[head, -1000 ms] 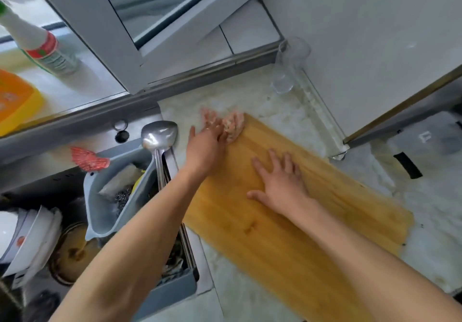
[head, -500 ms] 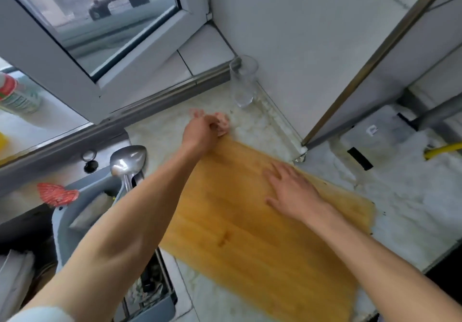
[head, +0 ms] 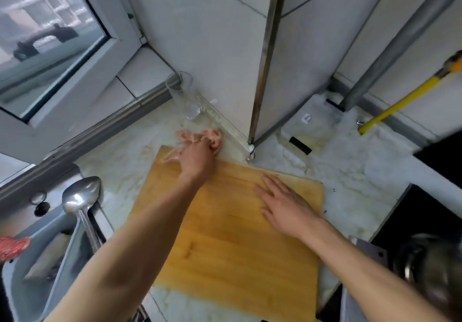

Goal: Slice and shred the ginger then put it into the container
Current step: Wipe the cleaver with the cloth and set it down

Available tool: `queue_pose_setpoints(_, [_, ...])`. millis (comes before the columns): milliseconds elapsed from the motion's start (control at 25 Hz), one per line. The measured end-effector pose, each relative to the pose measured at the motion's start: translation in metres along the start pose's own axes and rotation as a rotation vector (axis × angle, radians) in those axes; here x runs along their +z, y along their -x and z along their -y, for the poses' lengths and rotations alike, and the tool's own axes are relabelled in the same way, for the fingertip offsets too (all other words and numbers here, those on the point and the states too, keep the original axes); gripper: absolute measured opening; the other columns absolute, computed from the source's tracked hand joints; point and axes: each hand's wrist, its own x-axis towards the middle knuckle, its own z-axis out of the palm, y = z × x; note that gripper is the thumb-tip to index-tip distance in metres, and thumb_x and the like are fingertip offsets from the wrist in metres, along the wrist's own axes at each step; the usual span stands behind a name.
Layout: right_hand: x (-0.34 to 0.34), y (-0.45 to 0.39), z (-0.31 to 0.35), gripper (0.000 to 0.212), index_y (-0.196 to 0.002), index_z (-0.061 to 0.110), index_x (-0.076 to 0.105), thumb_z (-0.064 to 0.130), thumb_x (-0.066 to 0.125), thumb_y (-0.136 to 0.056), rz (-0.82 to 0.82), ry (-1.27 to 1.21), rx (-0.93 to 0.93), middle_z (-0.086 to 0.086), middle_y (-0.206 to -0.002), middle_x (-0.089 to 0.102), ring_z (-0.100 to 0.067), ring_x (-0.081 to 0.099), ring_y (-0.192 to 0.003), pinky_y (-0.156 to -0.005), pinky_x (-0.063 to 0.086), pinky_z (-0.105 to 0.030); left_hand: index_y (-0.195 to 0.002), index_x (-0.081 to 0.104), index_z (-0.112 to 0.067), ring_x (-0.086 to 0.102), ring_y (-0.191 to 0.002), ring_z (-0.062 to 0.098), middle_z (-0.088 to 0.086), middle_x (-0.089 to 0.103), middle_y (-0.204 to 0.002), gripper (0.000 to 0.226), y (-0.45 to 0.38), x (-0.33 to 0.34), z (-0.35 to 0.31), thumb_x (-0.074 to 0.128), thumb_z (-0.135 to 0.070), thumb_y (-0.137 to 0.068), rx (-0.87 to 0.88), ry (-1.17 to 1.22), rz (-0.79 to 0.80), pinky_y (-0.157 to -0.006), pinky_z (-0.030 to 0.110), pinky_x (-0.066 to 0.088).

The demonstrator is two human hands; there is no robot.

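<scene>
While my left hand (head: pixel 197 155) grips a pink cloth (head: pixel 212 138) at the cutting board's (head: pixel 225 246) far corner on the table (head: pixel 350 171), arm stretched forward, right hand (head: pixel 285 206) lies flat, fingers straight, on the board. Can't see any ginger.

Two bare forearms, no sleeves over either, left hand (head: pixel 198 158) wore a thin ring on one finger, right hand (head: pixel 285 205) unadorned
</scene>
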Motion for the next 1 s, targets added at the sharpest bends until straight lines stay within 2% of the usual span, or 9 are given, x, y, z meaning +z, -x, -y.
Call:
queue_pose_setpoints(160, [0.004, 0.008, -0.011, 0.068, -0.161, 0.03, 0.011, 0.035, 0.047, -0.104, -0.043, -0.036, 0.005, 0.0, -0.168, -0.011, -0.018, -0.011, -0.154, -0.126, 0.006, -0.039, -0.12, 0.064, -0.021, 0.065, -0.099, 0.036, 0.013, 0.068, -0.119, 0.032, 0.036, 0.024, -0.04, 0.042, -0.016, -0.098, 0.241, -0.04, 0.074, -0.078, 0.045, 0.052])
queue_pose_setpoints(320, [0.019, 0.043, -0.033, 0.063, -0.161, 0.027, 0.01, 0.04, 0.039, -0.107, -0.113, -0.081, 0.088, 0.001, -0.168, -0.012, -0.016, -0.011, -0.154, -0.117, -0.007, -0.028, -0.132, 0.058, -0.025, 0.061, -0.111, 0.037, 0.013, 0.062, -0.129, 0.044, 0.023, -0.007, 0.004, 0.039, -0.006, -0.097, -0.073, -0.124, 0.021, -0.087, 0.062, 0.044])
queue_pose_setpoints(400, [0.027, 0.051, -0.032, 0.062, -0.161, 0.027, 0.013, 0.041, 0.039, -0.107, -0.169, -0.132, 0.099, 0.0, -0.168, -0.009, -0.016, -0.01, -0.154, -0.119, -0.005, -0.028, -0.134, 0.06, -0.025, 0.064, -0.108, 0.037, 0.015, 0.064, -0.129, 0.042, 0.048, -0.003, -0.022, 0.043, -0.008, -0.099, 0.105, -0.064, -0.029, -0.09, 0.053, 0.049])
queue_pose_setpoints(480, [0.034, 0.061, -0.032, 0.061, -0.16, 0.024, 0.02, 0.039, 0.042, -0.106, -0.205, -0.174, 0.1, -0.002, -0.169, -0.004, -0.017, -0.007, -0.155, -0.118, -0.004, -0.027, -0.13, 0.063, -0.031, 0.067, -0.105, 0.032, 0.011, 0.066, -0.128, 0.041, 0.082, 0.017, -0.059, 0.051, -0.01, -0.097, 0.407, 0.112, 0.018, -0.091, 0.05, 0.052])
queue_pose_setpoints(560, [0.039, 0.077, -0.041, 0.061, -0.159, 0.022, 0.023, 0.037, 0.045, -0.105, -0.205, -0.197, 0.129, -0.003, -0.169, 0.0, -0.018, -0.003, -0.155, -0.12, 0.001, -0.026, -0.128, 0.063, -0.034, 0.066, -0.107, 0.028, 0.004, 0.065, -0.13, 0.037, 0.092, 0.038, -0.082, 0.052, -0.016, -0.098, 0.563, 0.185, 0.098, -0.087, 0.047, 0.055])
queue_pose_setpoints(640, [0.045, 0.096, -0.055, 0.061, -0.159, 0.021, 0.025, 0.037, 0.047, -0.104, -0.185, -0.23, 0.194, -0.004, -0.169, 0.003, -0.019, 0.004, -0.155, -0.121, 0.018, -0.032, -0.128, 0.058, -0.036, 0.065, -0.106, 0.033, 0.006, 0.065, -0.129, 0.034, 0.076, 0.051, -0.099, 0.047, -0.021, -0.1, 0.5, 0.099, 0.101, -0.083, 0.054, 0.055])
queue_pose_setpoints(720, [0.049, 0.109, -0.066, 0.062, -0.158, 0.022, 0.026, 0.037, 0.049, -0.101, -0.168, -0.255, 0.243, -0.005, -0.167, 0.012, -0.021, 0.013, -0.152, -0.116, 0.034, -0.036, -0.126, 0.057, -0.029, 0.061, -0.11, 0.038, 0.01, 0.063, -0.128, 0.034, 0.068, 0.057, -0.12, 0.044, -0.017, -0.097, 0.283, -0.005, 0.085, -0.085, 0.062, 0.052])
queue_pose_setpoints(800, [0.05, 0.113, -0.069, 0.067, -0.159, 0.023, 0.022, 0.036, 0.051, -0.1, -0.136, -0.237, 0.258, -0.007, -0.165, 0.016, -0.023, 0.012, -0.152, -0.117, 0.032, -0.038, -0.129, 0.059, -0.018, 0.058, -0.117, 0.037, 0.015, 0.061, -0.129, 0.036, 0.081, 0.062, -0.154, 0.044, -0.015, -0.097, 0.191, -0.064, 0.041, -0.094, 0.057, 0.047])
queue_pose_setpoints(1000, [0.054, 0.122, -0.073, 0.076, -0.161, 0.027, 0.004, 0.039, 0.049, -0.101, -0.058, -0.174, 0.286, -0.006, -0.169, 0.001, -0.029, 0.001, -0.155, -0.123, 0.013, -0.045, -0.125, 0.062, -0.023, 0.067, -0.095, 0.039, 0.017, 0.07, -0.109, 0.033, 0.121, 0.076, -0.201, 0.042, -0.017, -0.099, 0.653, 0.081, 0.172, -0.071, 0.041, 0.05])
